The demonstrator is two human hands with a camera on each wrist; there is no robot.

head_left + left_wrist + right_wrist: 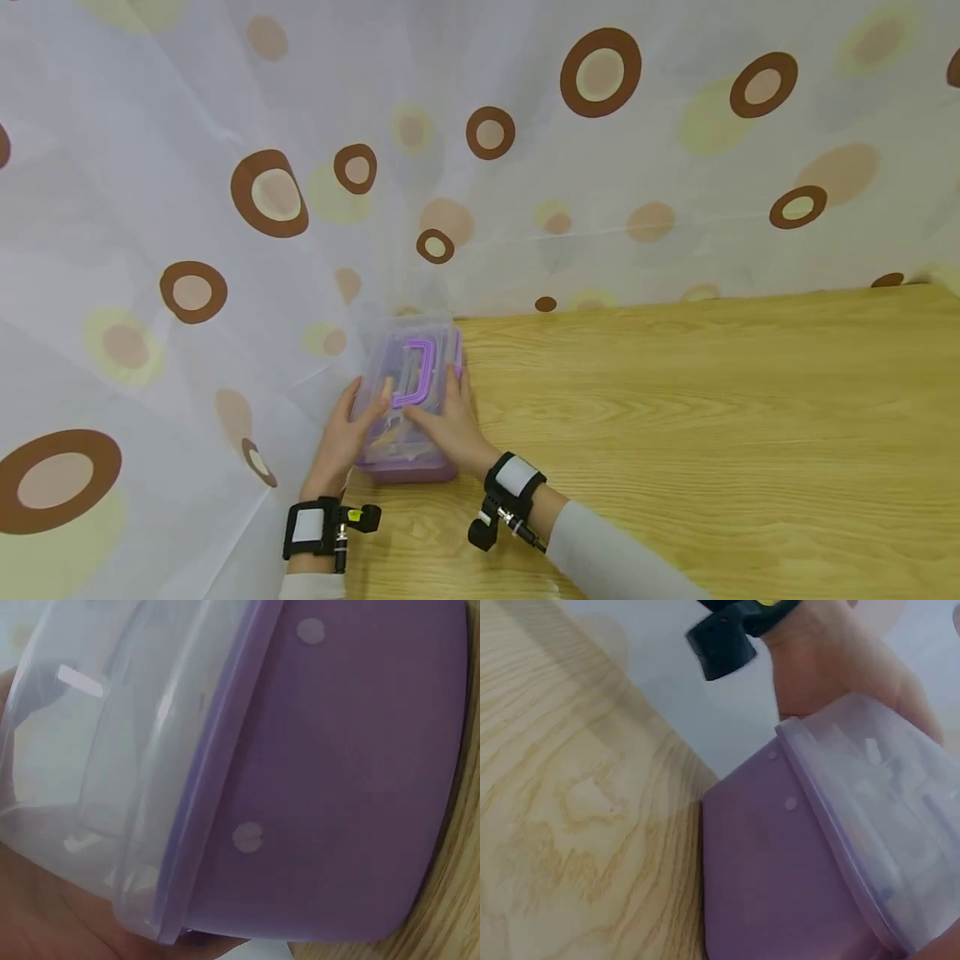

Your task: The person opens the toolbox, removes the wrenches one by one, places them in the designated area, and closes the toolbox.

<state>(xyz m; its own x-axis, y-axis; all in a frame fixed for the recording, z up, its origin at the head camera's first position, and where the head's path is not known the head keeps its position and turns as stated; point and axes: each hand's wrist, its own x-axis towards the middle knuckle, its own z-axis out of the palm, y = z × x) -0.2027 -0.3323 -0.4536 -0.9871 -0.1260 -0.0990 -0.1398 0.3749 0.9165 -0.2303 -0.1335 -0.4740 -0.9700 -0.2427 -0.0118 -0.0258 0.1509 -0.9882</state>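
A purple plastic storage box [412, 472] with a see-through lid [386, 342] stands on the table against the left wall covering. On top of the lid lies a purple carrying handle [427, 375]. My left hand [345, 433] holds the box's left side, thumb over the lid. On the opposite side my right hand [453, 425] grips it, its thumb also on top. Blurred items show through the lid; their kind is unclear. In the left wrist view the box's end wall [352, 765] fills much of the picture. Fingers under the lid's edge are partly hidden.
The wood-grain table [675, 417] stretches to the right of the box. A white sheet with brown and yellow circles [600, 208] hangs behind and along the left. Each wrist wears a black strap [513, 483] with a small camera.
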